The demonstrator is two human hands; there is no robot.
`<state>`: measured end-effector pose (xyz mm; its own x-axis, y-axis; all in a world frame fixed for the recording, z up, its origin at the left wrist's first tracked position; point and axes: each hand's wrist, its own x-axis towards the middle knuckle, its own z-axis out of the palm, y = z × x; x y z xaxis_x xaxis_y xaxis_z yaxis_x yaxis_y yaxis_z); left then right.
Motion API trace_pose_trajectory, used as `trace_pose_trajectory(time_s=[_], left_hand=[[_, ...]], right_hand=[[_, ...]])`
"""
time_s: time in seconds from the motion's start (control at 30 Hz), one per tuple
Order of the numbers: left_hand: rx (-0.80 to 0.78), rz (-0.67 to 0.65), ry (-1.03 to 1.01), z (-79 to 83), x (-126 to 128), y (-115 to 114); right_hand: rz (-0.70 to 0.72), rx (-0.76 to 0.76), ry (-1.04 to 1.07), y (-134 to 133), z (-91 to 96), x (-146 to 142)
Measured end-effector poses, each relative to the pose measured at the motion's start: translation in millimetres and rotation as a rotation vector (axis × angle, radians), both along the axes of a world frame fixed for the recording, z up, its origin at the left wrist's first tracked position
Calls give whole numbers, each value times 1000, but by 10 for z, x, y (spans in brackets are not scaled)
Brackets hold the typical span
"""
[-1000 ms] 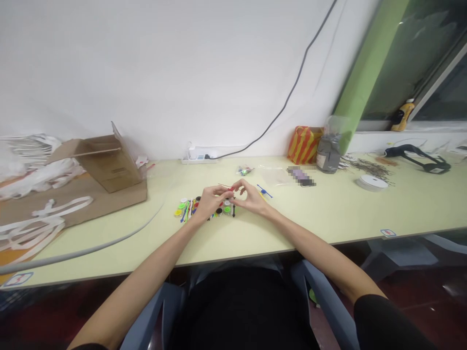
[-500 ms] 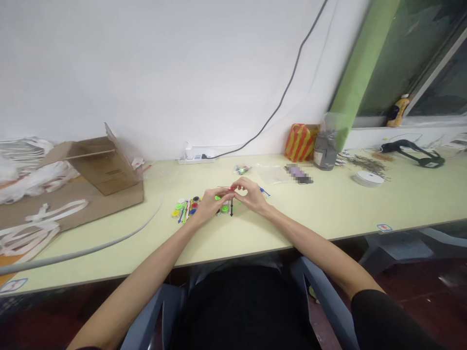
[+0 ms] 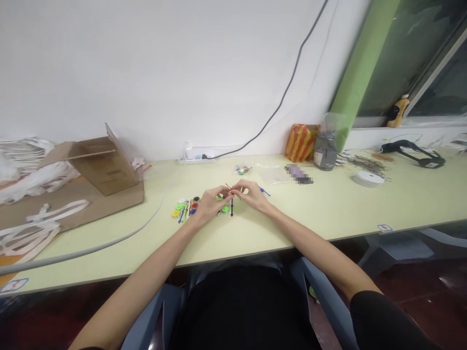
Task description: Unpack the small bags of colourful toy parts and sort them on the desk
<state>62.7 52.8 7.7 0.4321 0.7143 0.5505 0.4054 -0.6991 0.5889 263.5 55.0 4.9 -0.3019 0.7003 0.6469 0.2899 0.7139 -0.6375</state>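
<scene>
My left hand (image 3: 209, 201) and my right hand (image 3: 252, 194) meet over the middle of the pale table (image 3: 328, 214), fingers pinched together. Between them they hold a thin red stick (image 3: 229, 190) that tilts up to the left. Under and left of my hands lies a cluster of small coloured plastic discs and sticks (image 3: 186, 207), green, yellow, red, blue and black. A black stick (image 3: 231, 210) lies on the table just below my fingertips. A blue stick (image 3: 265, 191) pokes out behind my right hand.
An open cardboard box (image 3: 105, 167) and white strips (image 3: 40, 221) lie at the left. A grey hose (image 3: 109, 240) curves along the table. At the back stand a power strip (image 3: 199, 154), a striped bag (image 3: 301, 142), a grey jar (image 3: 325, 149), a white tape roll (image 3: 368, 178).
The red stick lay nearly level between my fingers; now its left end points upward. My hands stay in the same spot over the coloured pieces.
</scene>
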Motion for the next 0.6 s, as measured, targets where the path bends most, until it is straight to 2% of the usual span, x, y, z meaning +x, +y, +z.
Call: trace_pose_trajectory(time_s=[0.1, 0.23, 0.43, 0.6], left_hand=[[-13, 0, 41, -26, -11, 27], [15, 108, 128, -61, -46, 93], [113, -25, 223, -59, -66, 115], [133, -33, 222, -43, -74, 111]], right_hand=[[-35, -33, -21, 43, 8, 31], [-144, -91, -99, 135, 65, 224], [-151, -208, -343, 226, 68, 493], [-208, -224, -474, 224, 47, 508]])
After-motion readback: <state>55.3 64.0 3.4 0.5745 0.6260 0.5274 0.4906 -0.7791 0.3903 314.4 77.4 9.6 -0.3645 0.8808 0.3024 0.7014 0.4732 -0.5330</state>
